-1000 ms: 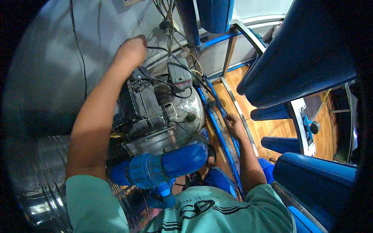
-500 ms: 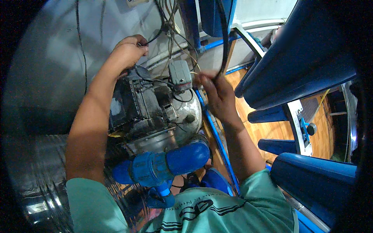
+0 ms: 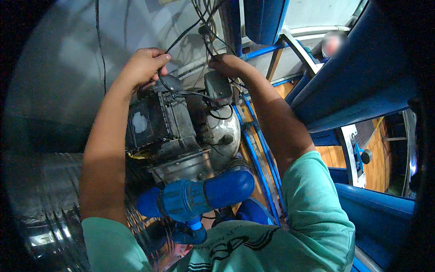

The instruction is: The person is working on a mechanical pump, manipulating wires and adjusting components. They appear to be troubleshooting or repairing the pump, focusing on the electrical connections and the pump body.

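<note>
My left hand [image 3: 147,65] pinches a black cable [image 3: 179,38] between thumb and fingers. That cable rises to a bundle of cords on the wall, and below the hand a black cord curves down to a grey box [image 3: 218,88]. My right hand [image 3: 228,66] is closed just above the grey box, its fingertips at a dark cable [image 3: 209,47] in the hanging bundle. The exact grip is partly hidden. Below both hands sits a grimy black motor or pump unit [image 3: 165,119] beside a rounded metal tank [image 3: 225,131].
A thick blue pipe fitting [image 3: 183,198] stands close in front of me. Blue pipes [image 3: 259,165] run along the tank's right side. Large blue cylinders [image 3: 358,86] fill the right, above a wood-look floor [image 3: 377,156]. Shiny dark wrapping [image 3: 50,199] lies at left.
My right hand has swung left and up from beside the grey box to the cable bundle. The long black cable near it has left its place. My left hand still holds its cable.
</note>
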### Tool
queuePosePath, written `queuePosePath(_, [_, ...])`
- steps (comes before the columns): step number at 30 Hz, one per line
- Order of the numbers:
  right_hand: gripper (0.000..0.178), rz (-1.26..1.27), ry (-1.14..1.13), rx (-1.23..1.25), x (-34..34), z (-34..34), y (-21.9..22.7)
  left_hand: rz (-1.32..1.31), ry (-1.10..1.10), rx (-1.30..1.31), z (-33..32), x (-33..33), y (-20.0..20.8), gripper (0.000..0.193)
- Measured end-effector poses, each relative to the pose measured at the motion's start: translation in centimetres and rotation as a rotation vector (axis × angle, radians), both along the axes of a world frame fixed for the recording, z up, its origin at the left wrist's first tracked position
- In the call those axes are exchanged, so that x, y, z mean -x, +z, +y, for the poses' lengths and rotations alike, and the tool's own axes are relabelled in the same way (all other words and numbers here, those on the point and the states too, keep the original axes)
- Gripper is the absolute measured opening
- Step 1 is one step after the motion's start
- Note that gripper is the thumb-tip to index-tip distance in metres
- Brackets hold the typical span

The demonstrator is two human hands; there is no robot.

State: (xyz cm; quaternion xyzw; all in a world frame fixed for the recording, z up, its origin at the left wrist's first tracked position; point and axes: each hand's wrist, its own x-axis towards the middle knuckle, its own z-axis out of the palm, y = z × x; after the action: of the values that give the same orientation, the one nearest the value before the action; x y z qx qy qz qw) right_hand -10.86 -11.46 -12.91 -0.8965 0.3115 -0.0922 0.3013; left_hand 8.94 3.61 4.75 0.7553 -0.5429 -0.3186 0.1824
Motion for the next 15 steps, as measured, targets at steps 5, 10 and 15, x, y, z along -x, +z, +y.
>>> queuePosePath(5, [0.035, 0.072, -0.193, 0.2, 0.4, 3.6, 7.5, 0.18, 0.001, -0.051, 0.4, -0.4, 1.0, 0.035])
queuePosePath(10, [0.033, -0.472, -0.281, 0.058, 0.7, 3.8, 12.1, 0.473, 0.036, 0.011, 1.1, -0.2, 0.8, 0.036])
queuePosePath(15, [0.032, -0.188, -0.209, 0.048, -0.8, 1.4, 5.8, 0.578, 0.017, 0.001, 1.1, -1.3, 0.8, 0.035])
